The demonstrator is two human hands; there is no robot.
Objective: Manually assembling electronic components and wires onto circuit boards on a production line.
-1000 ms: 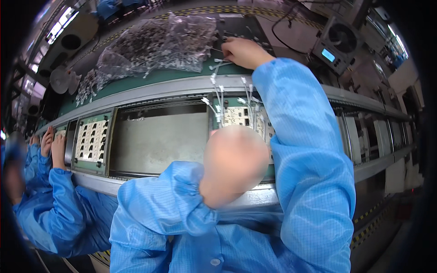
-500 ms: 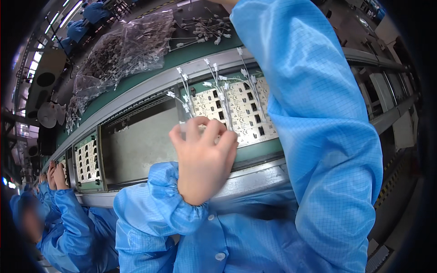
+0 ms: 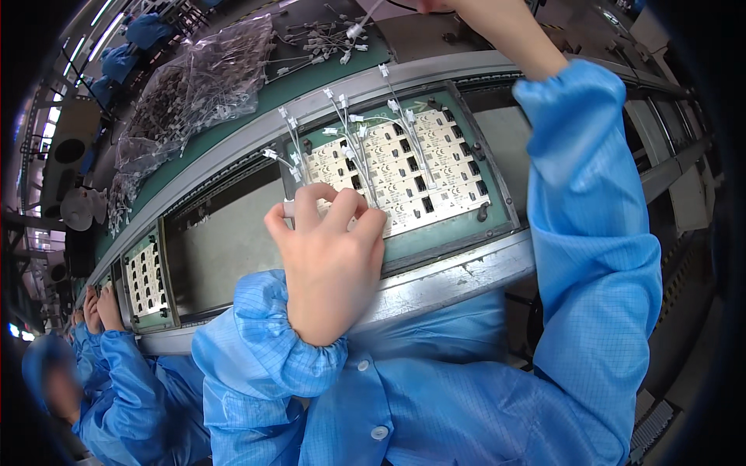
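Observation:
My left hand (image 3: 330,252) rests over the lower left part of a panel of white circuit boards (image 3: 396,217), palm down, fingers curled. A small pale piece shows between thumb and forefinger; its kind is hidden. The panel carries rows of black connectors and sits in a green carrier (image 3: 489,221). Several thin cables with white plugs (image 3: 342,128) lie across its far left part, some ends beyond the carrier's edge. My right hand (image 3: 497,23) reaches far forward, its fingers mostly cut off by the upper edge. Left of it hangs a cable with a white plug (image 3: 356,31).
Metal conveyor rails (image 3: 451,291) run along both sides of the carrier. Beyond the far rail, a clear plastic bag of cables (image 3: 202,93) and a loose cable pile (image 3: 322,43) lie on a green surface. At left, a co-worker's hands (image 3: 101,309) are near another carrier (image 3: 146,276).
My right forearm has swung right, uncovering the panel's right side. The white-plug cable at the top has come into view. The view has shifted slightly; my left hand keeps its place over the panel.

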